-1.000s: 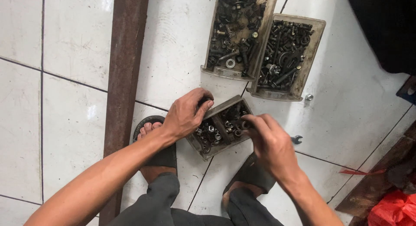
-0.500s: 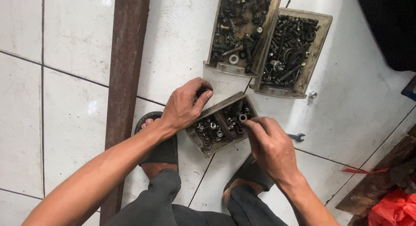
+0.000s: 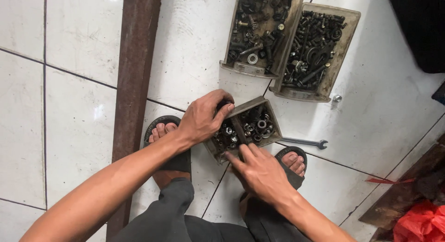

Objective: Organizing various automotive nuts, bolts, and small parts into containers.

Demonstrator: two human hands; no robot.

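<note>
A small grey divided tray (image 3: pixel 265 105) full of nuts and bolts sits on the white tiled floor between my feet. My left hand (image 3: pixel 204 116) grips its left rim, fingers curled over the edge. My right hand (image 3: pixel 262 170) rests at the tray's near edge, its fingers reaching into the nuts; whether it pinches one is hidden. A small spanner (image 3: pixel 303 141) lies on the floor just right of the tray.
Two larger trays of dark bolts and nuts stand farther away, one (image 3: pixel 232 65) left and one (image 3: pixel 345 33) right. A loose nut (image 3: pixel 337 98) lies beside them. A long rusty steel bar (image 3: pixel 134 70) runs along the floor on the left. Red plastic (image 3: pixel 419 221) at lower right.
The tray has settled flatter on the floor. My right hand slid from the tray's right side to its near edge, uncovering the spanner. My left hand keeps its hold.
</note>
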